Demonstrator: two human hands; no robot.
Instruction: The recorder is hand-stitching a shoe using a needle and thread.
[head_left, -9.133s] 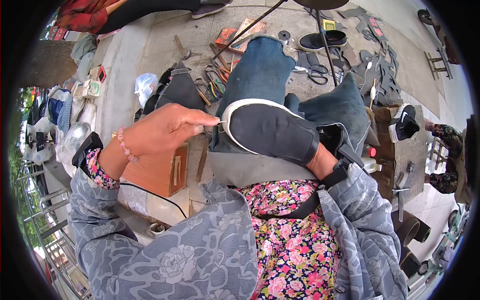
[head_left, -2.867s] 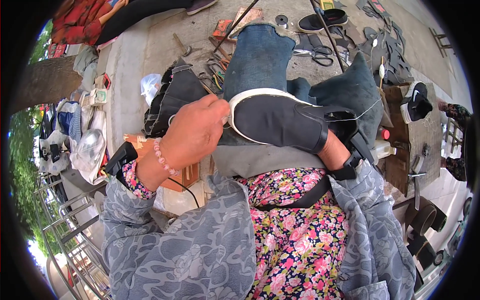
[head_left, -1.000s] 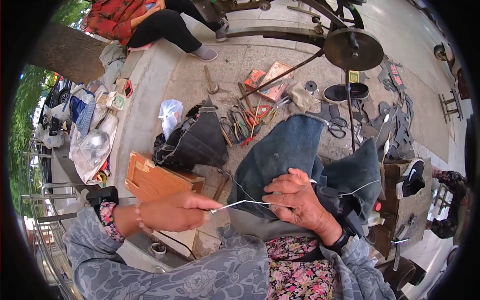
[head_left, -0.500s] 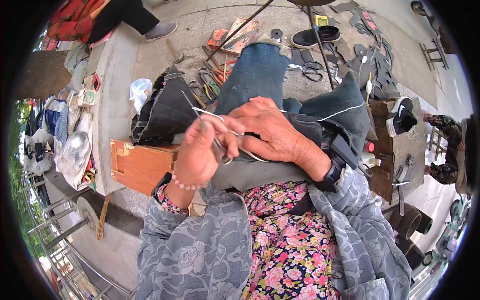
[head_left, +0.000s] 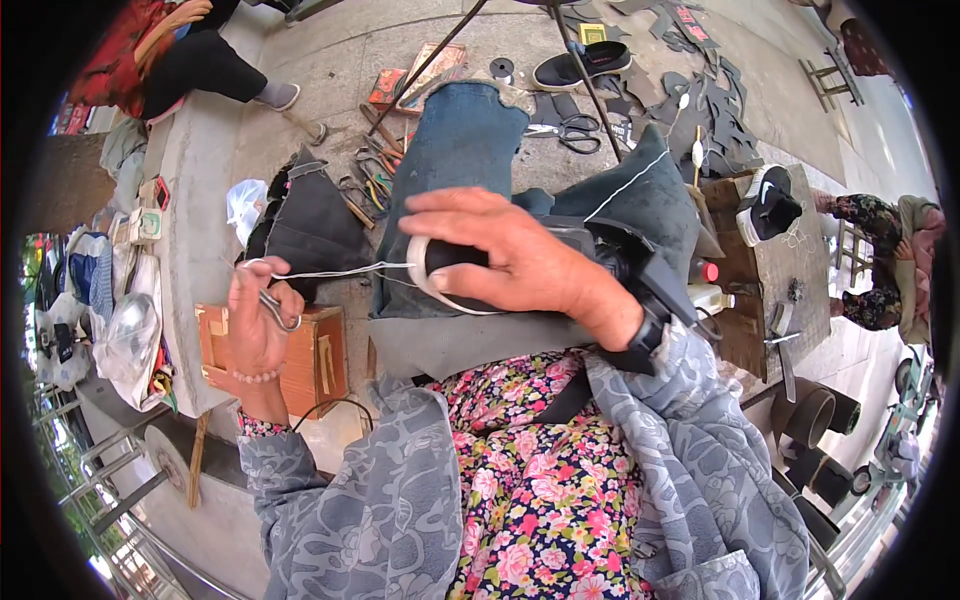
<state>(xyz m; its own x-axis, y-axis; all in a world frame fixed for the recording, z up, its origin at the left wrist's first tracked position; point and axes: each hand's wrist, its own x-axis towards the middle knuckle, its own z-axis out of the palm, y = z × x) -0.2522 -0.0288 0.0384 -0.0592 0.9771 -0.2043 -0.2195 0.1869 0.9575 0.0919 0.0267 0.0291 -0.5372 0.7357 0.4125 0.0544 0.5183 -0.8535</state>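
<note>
On my lap lies a black shoe (head_left: 456,262) with a white sole edge. My right hand (head_left: 525,255) wraps over it from the right, fingers across its top and thumb on the near side. White thread (head_left: 335,271) runs taut from the sole edge to my left hand (head_left: 258,325), raised off to the left. My left fingers are closed, pinching the thread's far end. A metal tool with a looped handle (head_left: 280,310) also sits in that hand; its rest is hidden. Under the shoe are a grey cloth (head_left: 480,345) and a blue denim cover (head_left: 445,130).
A wooden box (head_left: 310,355) stands below my left hand. Pliers (head_left: 375,180), large scissors (head_left: 575,133), a dark shoe (head_left: 590,65) and leather scraps (head_left: 705,130) lie ahead on the ground. At right, a wooden stand (head_left: 735,265) bears another shoe (head_left: 770,205). Someone's leg (head_left: 210,75) shows far left.
My left hand has moved left, away from my right, drawing the thread out straight. My right hand has flattened over the shoe, whose white edge now shows. The whole view has shifted slightly.
</note>
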